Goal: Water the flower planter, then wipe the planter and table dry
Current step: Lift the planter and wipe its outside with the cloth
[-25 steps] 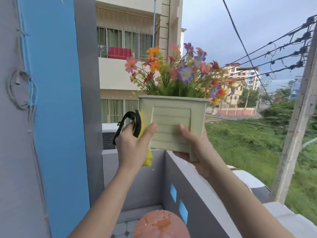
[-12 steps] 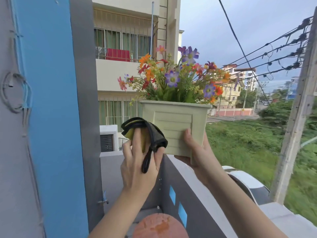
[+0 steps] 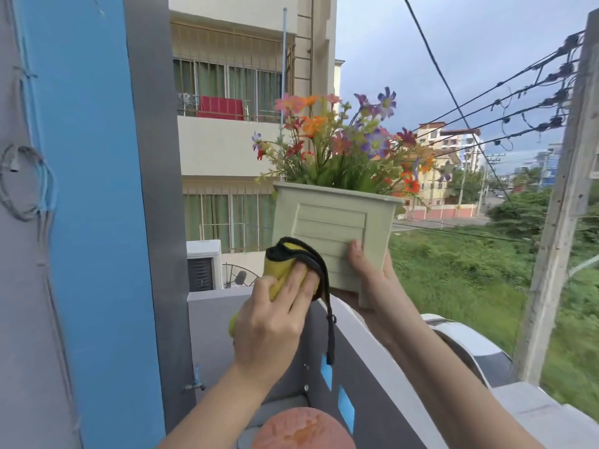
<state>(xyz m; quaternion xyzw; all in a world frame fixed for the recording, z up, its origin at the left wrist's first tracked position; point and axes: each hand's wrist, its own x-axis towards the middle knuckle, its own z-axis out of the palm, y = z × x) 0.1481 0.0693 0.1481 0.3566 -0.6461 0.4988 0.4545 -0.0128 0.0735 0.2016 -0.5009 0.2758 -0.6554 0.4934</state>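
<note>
While I hold the planter (image 3: 334, 234) up in the air above the grey balcony wall (image 3: 366, 367), my right hand (image 3: 372, 280) grips its lower right corner, thumb on the slatted front and the rest of the hand underneath. The planter sits nearly upright, tipped a little, with its flowers (image 3: 343, 144) standing up out of the rim in orange, pink, purple and red. My left hand (image 3: 272, 322) presses a yellow cloth (image 3: 291, 264) with a black edge against the planter's lower left corner; the fingers lie nearly straight over the bunched cloth, and a bit of yellow pokes out beside my palm. A black strap (image 3: 330, 332) hangs from the cloth down in front of the wall. A blue column (image 3: 87, 222) stands to my left, and a round reddish disc (image 3: 303, 429) shows at the bottom edge between my forearms.
</note>
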